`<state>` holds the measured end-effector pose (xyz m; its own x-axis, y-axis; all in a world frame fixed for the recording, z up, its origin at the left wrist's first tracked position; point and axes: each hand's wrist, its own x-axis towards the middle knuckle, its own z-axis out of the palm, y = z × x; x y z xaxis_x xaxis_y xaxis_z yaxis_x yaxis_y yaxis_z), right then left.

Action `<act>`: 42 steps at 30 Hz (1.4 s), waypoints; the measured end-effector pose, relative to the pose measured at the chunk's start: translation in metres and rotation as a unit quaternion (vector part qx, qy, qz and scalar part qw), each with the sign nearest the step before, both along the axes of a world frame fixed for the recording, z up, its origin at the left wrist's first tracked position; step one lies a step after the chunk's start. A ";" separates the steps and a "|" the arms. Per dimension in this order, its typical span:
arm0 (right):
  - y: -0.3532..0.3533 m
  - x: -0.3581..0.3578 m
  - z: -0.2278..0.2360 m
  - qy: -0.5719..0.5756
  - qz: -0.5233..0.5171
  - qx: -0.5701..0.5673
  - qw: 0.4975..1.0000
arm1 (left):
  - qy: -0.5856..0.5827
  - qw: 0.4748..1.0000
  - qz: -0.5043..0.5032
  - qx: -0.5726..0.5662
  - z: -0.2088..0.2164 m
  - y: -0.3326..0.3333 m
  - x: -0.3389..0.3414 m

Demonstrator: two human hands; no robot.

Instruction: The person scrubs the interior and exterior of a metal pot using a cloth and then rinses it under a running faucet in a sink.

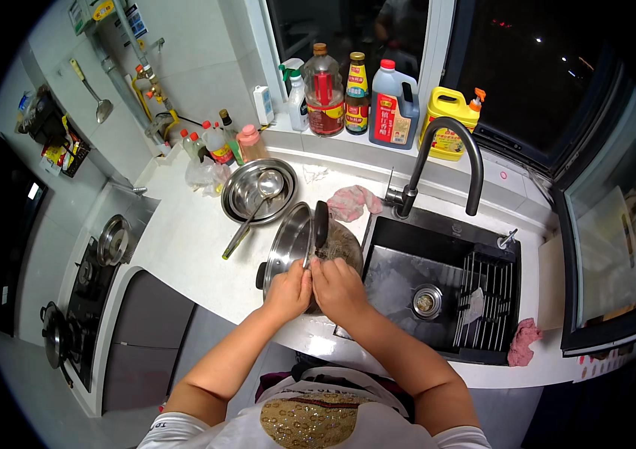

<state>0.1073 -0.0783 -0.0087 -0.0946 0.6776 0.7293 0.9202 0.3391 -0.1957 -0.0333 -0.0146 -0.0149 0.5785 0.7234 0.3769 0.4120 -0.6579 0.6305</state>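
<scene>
Both grips work close together over the near middle of a steel pot (pixel 276 251) on the white desk (pixel 192 258). Left grip (pixel 288 290) and right grip (pixel 339 287) have fingers curled in, tips meeting, seemingly pinching the near edge of a lid (pixel 310 238) that stands tilted up on edge across the pot; exact contact hidden under the knuckles. Black handle (pixel 321 224) sits on the lid just beyond the fingertips. Pot's side lug (pixel 261 275) lies just left of the left grip. Brownish, mottled patch right of the lid — contents or see-through glass, cannot tell. Beyond and left of the grips: steel bowls (pixel 232 196) with a ladle (pixel 270 184) leaning inside. Straight beyond: a pink cloth (pixel 351 203). Right of the right grip: the black sink (pixel 393 258). Handling, by judgement: lid stiff, fairly light, its thin rim narrow to pinch and likely slick if wet; any glass in it would chip on a knock. Pot likely heavier and steadier. Best hold looks to be the black handle, one grip there — the other steadying the rim or the pot's lug.
</scene>
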 end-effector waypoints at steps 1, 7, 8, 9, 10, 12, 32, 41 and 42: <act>0.003 0.000 0.005 -0.004 -0.005 0.000 1.000 | -0.002 1.000 -0.009 -0.001 0.001 0.001 0.001; -0.003 0.005 0.003 -0.048 -0.011 -0.008 0.999 | 0.004 1.000 -0.008 0.004 0.001 -0.002 0.001; -0.002 0.003 0.003 -0.045 -0.012 -0.005 0.999 | 0.008 1.000 -0.010 0.003 0.001 -0.001 0.002; -0.001 0.002 0.004 -0.050 -0.011 -0.003 0.999 | 0.012 1.000 -0.012 0.002 0.001 -0.002 0.003; 0.004 0.000 0.006 -0.054 -0.010 0.001 0.998 | 0.011 1.000 -0.012 -0.001 0.000 0.000 0.002; 0.004 0.001 0.006 -0.065 -0.009 -0.008 0.998 | 0.007 1.000 -0.010 -0.008 0.000 0.002 0.000; 0.006 0.000 0.006 -0.102 0.002 0.016 0.995 | 0.051 0.998 -0.008 -0.031 0.004 0.001 -0.003; 0.003 0.004 0.004 -0.117 0.013 -0.002 0.993 | 0.042 0.999 -0.012 -0.017 0.001 0.000 -0.003; 0.000 0.006 -0.001 -0.109 0.002 -0.018 0.994 | 0.049 0.999 -0.011 -0.012 0.002 0.001 -0.003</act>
<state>0.1135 -0.0786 -0.0098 -0.2512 0.7023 0.6661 0.9404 0.3401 -0.0040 -0.0367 -0.0132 -0.0131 0.6273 0.7184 0.3006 0.4575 -0.6523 0.6043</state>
